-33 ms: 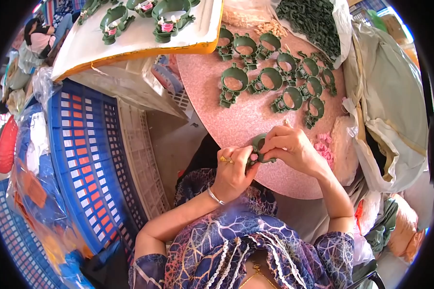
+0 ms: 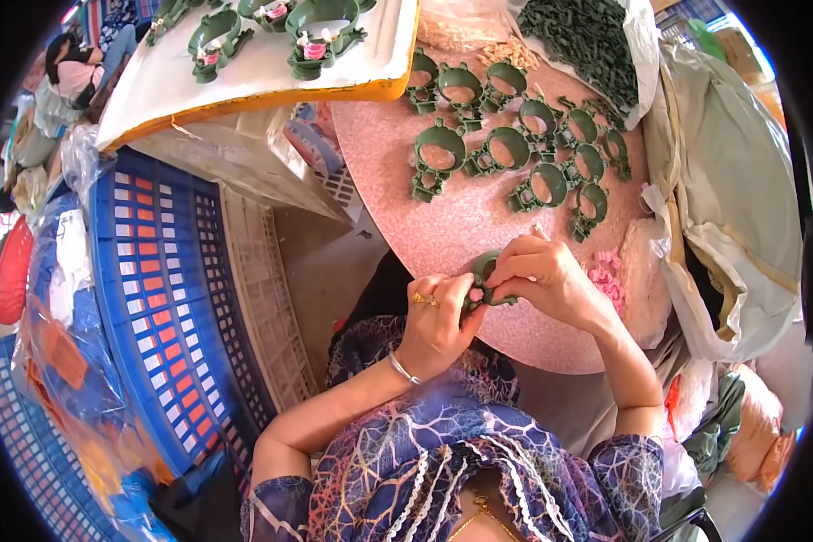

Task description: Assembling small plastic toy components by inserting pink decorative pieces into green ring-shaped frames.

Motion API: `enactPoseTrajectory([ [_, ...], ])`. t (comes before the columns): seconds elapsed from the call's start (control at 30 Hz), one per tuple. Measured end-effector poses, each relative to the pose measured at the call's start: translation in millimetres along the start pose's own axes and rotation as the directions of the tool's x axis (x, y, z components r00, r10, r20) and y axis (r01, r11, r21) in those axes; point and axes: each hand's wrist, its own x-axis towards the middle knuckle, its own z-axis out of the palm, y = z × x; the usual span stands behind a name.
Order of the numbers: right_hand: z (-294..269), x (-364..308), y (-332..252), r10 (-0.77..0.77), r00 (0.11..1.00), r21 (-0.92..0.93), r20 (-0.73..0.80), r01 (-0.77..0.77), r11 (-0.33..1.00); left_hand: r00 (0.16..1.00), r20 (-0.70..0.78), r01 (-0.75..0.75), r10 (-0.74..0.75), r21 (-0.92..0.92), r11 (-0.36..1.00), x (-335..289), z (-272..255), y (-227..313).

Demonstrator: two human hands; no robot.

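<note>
Green plastic is where to look: the small ring-shaped holder (image 2: 479, 267) sits right between both hands, just off the near edge of the table as seen from above. Looks like its ring part points up and away from the person, with the rest running down toward the left fingers. Long axis probably slants from upper right to lower left, but fingers cover too much to swear to it. A small pink bit (image 2: 476, 294) shows on it, just beside the left fingertips.

Left hand (image 2: 438, 321) pinches the lower left side. Right hand (image 2: 546, 275) comes in from the right, fingertips bent down onto the other side, so it's grasping too, and neither hand is clearly nearer. For me the relation that counts is that pink bit against the left fingertips: it lies on their side of the ring, with the right fingers across from it. Something pale pokes up above the right knuckles, can't tell what.

Further out, the pink speckled table (image 2: 379, 181) carries a cluster of similar green pieces (image 2: 540, 140) well beyond the hands. A heap of pink pieces (image 2: 608, 282) sits just right of the right wrist, so that hand is clearly the closer one to it. At the far right, a white bag (image 2: 641, 54) is full of dark green parts (image 2: 574, 45). Up left, a white tray (image 2: 154, 104) holds ringed pieces with pink flowers (image 2: 313, 51) on them.
</note>
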Motion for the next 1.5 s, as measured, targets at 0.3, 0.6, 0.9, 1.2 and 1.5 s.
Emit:
enactPoseTrajectory([
  [0.3,2,13,-4,0.184,0.982,0.051,0.045,-0.186,0.981,1.0,0.002,0.016,-0.016,-0.052,0.999,3,-4,0],
  [0.6,-9,28,-11,0.416,0.891,0.039,0.183,-0.43,0.902,1.0,0.008,0.031,-0.03,-0.094,0.995,3,-1,0],
  [0.9,-8,57,-11,0.299,0.917,-0.338,0.263,-0.203,0.919,0.999,0.047,0.006,-0.002,-0.084,0.996,8,3,3],
  [1.2,5,41,-14,0.225,0.964,-0.471,0.143,-0.133,0.872,0.996,0.09,-0.011,0.016,-0.052,0.999,14,-2,5],
  [1.5,-34,-8,-10,0.167,0.746,-0.113,-0.645,-0.309,0.944,0.995,0.089,0.057,-0.054,-0.041,0.998,13,-4,5],
])
